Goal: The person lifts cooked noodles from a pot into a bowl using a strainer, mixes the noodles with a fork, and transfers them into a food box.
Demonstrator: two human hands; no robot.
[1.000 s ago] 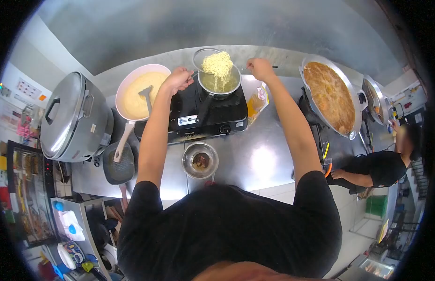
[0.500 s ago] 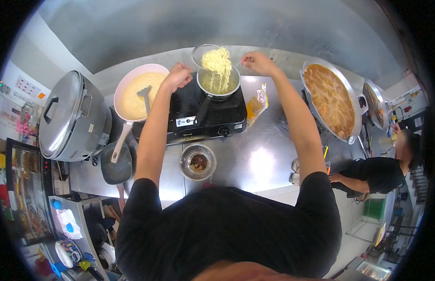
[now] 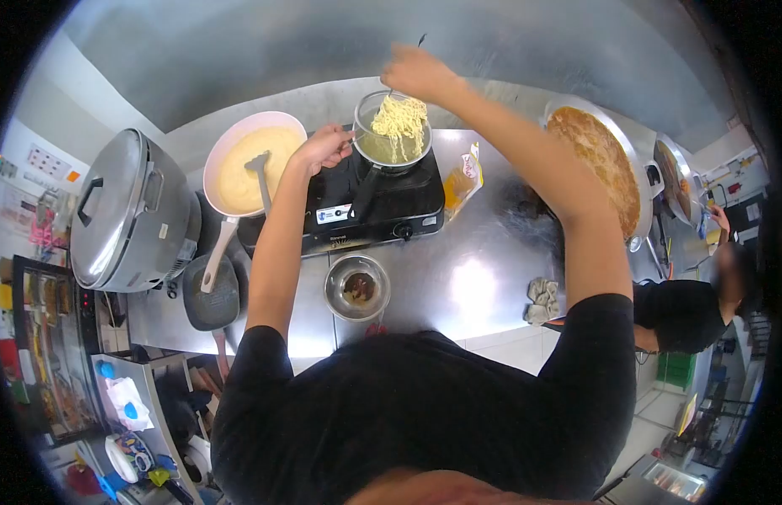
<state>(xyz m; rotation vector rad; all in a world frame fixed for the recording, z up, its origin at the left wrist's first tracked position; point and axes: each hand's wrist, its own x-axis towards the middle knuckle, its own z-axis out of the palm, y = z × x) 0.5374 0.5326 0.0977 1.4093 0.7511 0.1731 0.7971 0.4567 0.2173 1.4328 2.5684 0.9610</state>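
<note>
My left hand is closed around the handle of a mesh strainer, whose round rim is over the pot. Pale yellow noodles hang in and over the strainer. Above them, my right hand grips a thin utensil with a dark end; its lower tip reaches the noodles, and its kind is not clear. The small pot of yellowish liquid sits on a black portable gas stove, its dark handle pointing toward me.
Left of the stove stand a pink pan of creamy sauce with a grey spatula and a large cooker. A steel bowl, yellow packet, cloth and big pan share the counter. A person works at right.
My right hand has risen and moved left over the strainer with the utensil. The strainer has shifted right and down over the pot, with my left hand following. The person at right has moved.
</note>
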